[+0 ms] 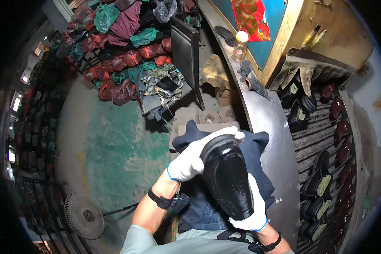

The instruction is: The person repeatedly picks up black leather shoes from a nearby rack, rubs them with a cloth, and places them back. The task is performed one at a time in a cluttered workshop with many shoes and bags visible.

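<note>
Two-handed grip point(189, 161), glossy black shoe point(227, 180)

Metal bench point(279, 144) — clr jar point(240, 51); slatted rack point(307, 141) — blk shoes point(318, 172), dk-red shoes point(342, 128).

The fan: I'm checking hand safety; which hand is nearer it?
Left. The left hand is right of the fan; the right hand, at the lower end of the shoe, is farther right.

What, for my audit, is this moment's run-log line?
left hand: holds shoe, far end | right hand: holds near end | shoe: black
</note>
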Demonstrator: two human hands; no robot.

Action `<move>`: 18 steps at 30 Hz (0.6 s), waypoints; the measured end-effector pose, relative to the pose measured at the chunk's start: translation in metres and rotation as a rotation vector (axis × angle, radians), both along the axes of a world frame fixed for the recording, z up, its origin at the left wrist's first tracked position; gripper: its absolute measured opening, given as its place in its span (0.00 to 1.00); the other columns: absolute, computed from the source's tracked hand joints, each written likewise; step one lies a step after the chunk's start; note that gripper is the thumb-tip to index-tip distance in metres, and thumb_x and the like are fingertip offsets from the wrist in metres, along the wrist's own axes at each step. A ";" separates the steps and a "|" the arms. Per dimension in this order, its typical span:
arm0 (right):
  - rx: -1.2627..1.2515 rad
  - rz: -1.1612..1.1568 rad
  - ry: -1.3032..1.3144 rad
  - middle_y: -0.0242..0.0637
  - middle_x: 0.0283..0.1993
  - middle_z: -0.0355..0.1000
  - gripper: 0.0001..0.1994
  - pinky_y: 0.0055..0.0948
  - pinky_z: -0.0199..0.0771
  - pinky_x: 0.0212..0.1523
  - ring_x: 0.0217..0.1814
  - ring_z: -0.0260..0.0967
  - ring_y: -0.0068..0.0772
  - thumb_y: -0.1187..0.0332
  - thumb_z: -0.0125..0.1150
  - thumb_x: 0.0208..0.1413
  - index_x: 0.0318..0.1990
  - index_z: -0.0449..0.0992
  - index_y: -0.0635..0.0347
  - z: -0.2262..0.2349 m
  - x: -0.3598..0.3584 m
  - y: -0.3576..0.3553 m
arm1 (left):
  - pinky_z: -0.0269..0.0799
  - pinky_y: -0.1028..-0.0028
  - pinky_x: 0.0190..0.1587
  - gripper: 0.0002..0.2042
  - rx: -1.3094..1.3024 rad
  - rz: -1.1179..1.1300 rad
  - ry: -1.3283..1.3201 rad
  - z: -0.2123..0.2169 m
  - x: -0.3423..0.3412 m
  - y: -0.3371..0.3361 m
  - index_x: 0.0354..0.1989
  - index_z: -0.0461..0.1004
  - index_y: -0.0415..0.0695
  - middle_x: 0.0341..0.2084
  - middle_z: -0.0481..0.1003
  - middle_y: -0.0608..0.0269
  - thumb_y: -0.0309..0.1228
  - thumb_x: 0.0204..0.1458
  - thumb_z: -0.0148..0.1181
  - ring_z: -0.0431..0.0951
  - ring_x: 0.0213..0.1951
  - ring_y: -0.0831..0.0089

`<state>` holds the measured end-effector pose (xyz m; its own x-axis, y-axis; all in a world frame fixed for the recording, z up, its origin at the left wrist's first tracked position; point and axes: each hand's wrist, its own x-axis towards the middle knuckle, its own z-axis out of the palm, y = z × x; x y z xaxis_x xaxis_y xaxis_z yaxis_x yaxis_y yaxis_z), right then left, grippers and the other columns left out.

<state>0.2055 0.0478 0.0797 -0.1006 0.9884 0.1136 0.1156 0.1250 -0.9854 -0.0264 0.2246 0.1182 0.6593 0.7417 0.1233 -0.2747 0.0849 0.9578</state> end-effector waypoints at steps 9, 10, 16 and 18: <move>0.189 0.264 0.159 0.61 0.81 0.58 0.58 0.52 0.56 0.84 0.82 0.61 0.62 0.60 0.81 0.50 0.82 0.50 0.76 -0.022 0.035 0.081 | 0.77 0.57 0.70 0.30 1.329 -0.061 0.545 0.101 0.001 -0.047 0.76 0.70 0.40 0.73 0.74 0.48 0.34 0.66 0.63 0.80 0.68 0.56; 0.105 0.280 0.303 0.61 0.83 0.56 0.58 0.51 0.56 0.85 0.83 0.60 0.61 0.60 0.80 0.52 0.83 0.48 0.76 -0.014 0.034 0.083 | 0.76 0.53 0.72 0.27 1.659 -0.022 0.546 0.066 0.006 -0.072 0.76 0.69 0.39 0.75 0.71 0.48 0.34 0.70 0.56 0.77 0.71 0.53; -0.481 0.222 0.892 0.50 0.72 0.75 0.36 0.34 0.75 0.70 0.68 0.77 0.38 0.71 0.68 0.67 0.80 0.63 0.72 0.005 0.029 0.122 | 0.63 0.45 0.80 0.20 1.428 -0.308 0.594 -0.118 0.022 -0.194 0.64 0.75 0.40 0.78 0.66 0.42 0.35 0.68 0.51 0.66 0.79 0.49; -0.445 0.225 0.564 0.39 0.61 0.83 0.25 0.25 0.76 0.59 0.59 0.79 0.28 0.68 0.69 0.69 0.69 0.77 0.71 0.004 0.031 0.130 | 0.59 0.53 0.83 0.21 1.346 -0.296 0.713 -0.145 0.022 -0.212 0.66 0.74 0.41 0.80 0.63 0.47 0.35 0.67 0.53 0.62 0.81 0.57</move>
<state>0.2367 0.1774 0.0839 -0.3504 0.9154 -0.1980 -0.4029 -0.3381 -0.8505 -0.0049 0.0122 -0.0271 0.9673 0.1819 0.1766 0.1255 -0.9488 0.2898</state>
